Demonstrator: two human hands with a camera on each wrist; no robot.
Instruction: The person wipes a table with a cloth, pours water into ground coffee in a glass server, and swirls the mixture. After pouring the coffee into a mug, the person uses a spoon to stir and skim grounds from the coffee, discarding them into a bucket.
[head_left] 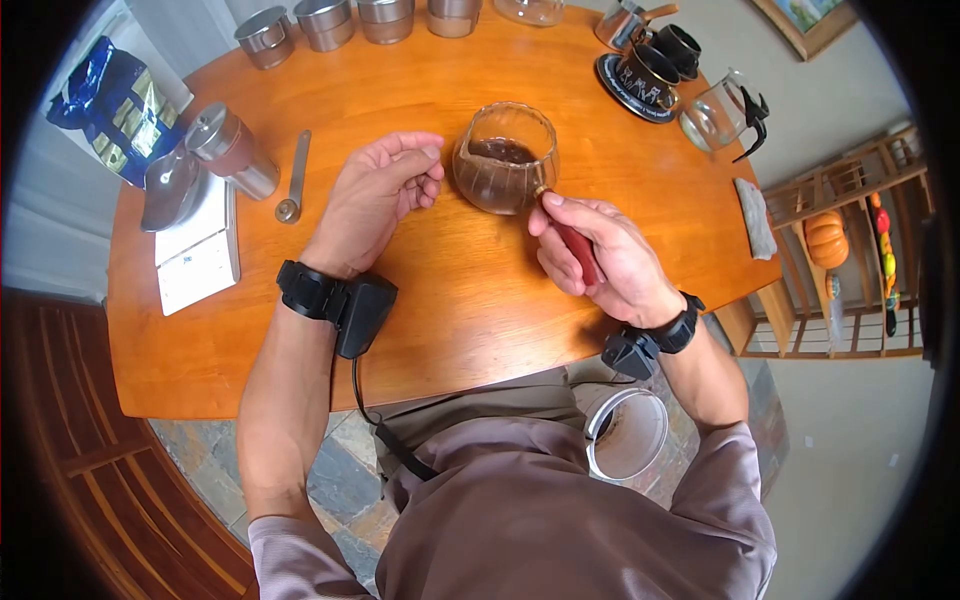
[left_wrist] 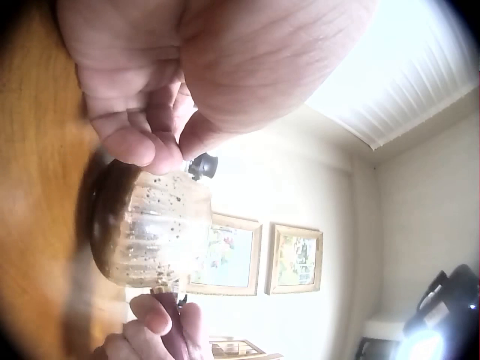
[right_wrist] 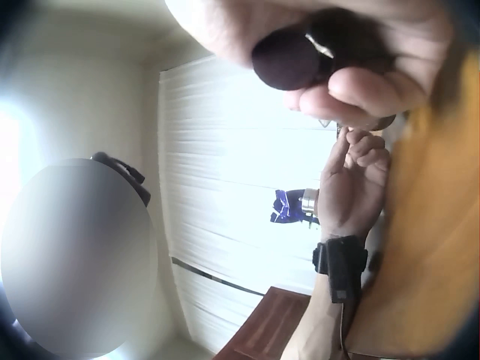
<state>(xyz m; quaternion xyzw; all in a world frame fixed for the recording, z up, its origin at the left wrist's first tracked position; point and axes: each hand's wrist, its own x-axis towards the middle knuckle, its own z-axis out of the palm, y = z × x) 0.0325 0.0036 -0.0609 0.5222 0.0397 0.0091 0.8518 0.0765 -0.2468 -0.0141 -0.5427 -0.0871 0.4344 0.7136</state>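
Observation:
A ribbed round glass coffee server [head_left: 500,185] with dark liquid and floating grounds stands near the middle of the wooden table. My right hand [head_left: 605,245] grips its reddish wooden handle [head_left: 575,248]; the handle's dark end [right_wrist: 285,60] shows in the right wrist view. Left of the glass is my left hand [head_left: 385,185], its fingers loosely bent and the thumb tip against them, with nothing visible between. In the left wrist view those fingertips overlap the server's speckled glass wall [left_wrist: 161,225].
On the left are a long-handled scoop [head_left: 298,175], a steel grinder [head_left: 232,150], a white notepad [head_left: 200,265] and a blue bag [head_left: 120,110]. Metal canisters [head_left: 325,25] line the back. A black cup [head_left: 648,80] and a glass carafe [head_left: 715,115] stand back right. Below is a white bucket [head_left: 628,435].

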